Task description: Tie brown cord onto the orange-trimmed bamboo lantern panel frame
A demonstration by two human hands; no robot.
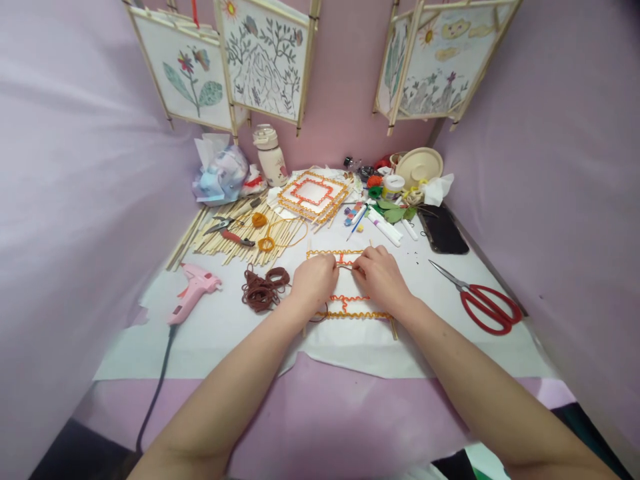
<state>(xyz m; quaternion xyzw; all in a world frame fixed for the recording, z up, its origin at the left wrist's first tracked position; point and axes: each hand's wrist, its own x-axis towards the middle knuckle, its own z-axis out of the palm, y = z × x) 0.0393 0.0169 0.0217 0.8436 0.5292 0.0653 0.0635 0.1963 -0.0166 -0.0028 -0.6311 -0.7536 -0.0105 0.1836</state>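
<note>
A stick frame [356,315] trimmed with wavy orange and yellow cord lies flat on the white sheet in front of me. Over its upper half, my left hand [316,280] and my right hand [381,273] each pinch one end of a short dark brown cord [345,267]. The cord spans the small gap between my fingertips, just below the frame's top edge. Both hands are closed, and their wrists cover the frame's sides. A bundle of brown cord [263,290] lies left of my left hand, with a loose strand running toward the frame.
To the left are a pink glue gun [194,290], pliers [231,233] and many thin sticks [273,247]. Red-handled scissors [483,300] and a black phone [444,229] lie at right. Behind stand a second decorated frame [313,195] and a bottle [271,157]; painted lanterns [265,60] hang above.
</note>
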